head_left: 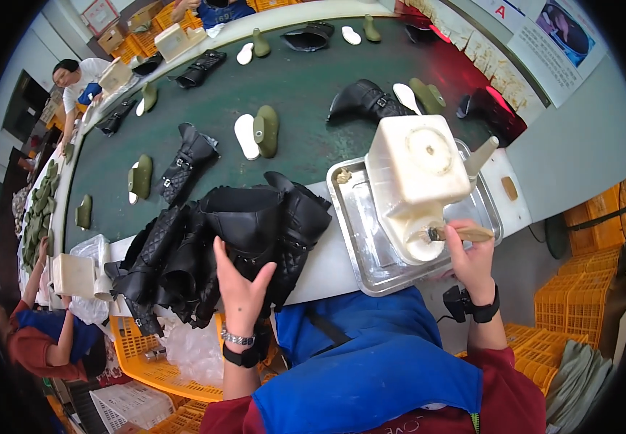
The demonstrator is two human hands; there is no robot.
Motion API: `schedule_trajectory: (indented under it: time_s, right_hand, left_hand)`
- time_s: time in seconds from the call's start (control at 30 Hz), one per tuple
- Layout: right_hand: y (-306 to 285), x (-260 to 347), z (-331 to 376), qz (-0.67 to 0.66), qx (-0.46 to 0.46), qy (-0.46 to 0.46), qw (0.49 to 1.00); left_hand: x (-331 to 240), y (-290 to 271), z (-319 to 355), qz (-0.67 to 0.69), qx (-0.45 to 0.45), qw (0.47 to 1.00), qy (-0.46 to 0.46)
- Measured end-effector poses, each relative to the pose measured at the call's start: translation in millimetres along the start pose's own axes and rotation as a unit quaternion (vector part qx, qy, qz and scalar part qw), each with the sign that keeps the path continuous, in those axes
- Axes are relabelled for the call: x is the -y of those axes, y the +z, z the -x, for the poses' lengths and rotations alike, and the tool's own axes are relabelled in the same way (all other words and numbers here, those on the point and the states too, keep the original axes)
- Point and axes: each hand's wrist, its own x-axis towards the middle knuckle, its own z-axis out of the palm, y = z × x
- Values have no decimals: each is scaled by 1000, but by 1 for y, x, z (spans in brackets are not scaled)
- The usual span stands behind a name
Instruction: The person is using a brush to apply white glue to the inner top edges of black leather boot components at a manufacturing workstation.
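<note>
Gripping the brush (480, 235) by its wooden handle, your right hand (474, 257) has its fingers closed around it; the brush's dark end points left, over the round cup (424, 253) at the near end of the white jug (420, 163); the jug stands in a shiny metal tray (352, 235) on the white edge of the bench (311, 284), in front of you. Your left hand (240, 286) is spread wide, thumb well away from the fingers, and grips nothing; it is at the near side of a heap of black boots (240, 224), though you cannot tell from this view whether it touches them. Beyond the heap, a single black boot (188, 160) lies on the green belt (305, 94); to its right, a white insole (246, 137) lies just beside an olive shoe form (266, 132); below the heap, a yellow basket (133, 353) holds clear plastic (193, 354); at your far left, a co-worker's red sleeve (58, 351) shows.
</note>
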Motion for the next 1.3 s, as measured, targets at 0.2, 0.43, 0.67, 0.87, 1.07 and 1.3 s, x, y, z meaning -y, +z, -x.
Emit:
schedule_trajectory:
  time_s: [0.2,0.43,0.67,0.87,1.07,1.3]
  right_hand:
    - [-6,-8,-4,-33,-29,-15,999]
    - [-11,-16,-2,-62,-5,-5,998]
    - [-17,-19,10,-39,-33,42,998]
    - [-11,-38,0,-89,-5,70,994]
    - [-22,-70,9,25,66,37,997]
    - [-19,-76,14,93,121,13,988]
  left_hand:
    - [6,26,-7,2,-51,998,-29]
    - [20,37,8,22,-62,997,-27]
    - [9,44,2,-40,-50,998,-27]
    - [-7,26,-3,-29,-91,995,-30]
    - [-43,-23,15,447,28,891,-81]
    - [-69,13,23,647,160,745,16]
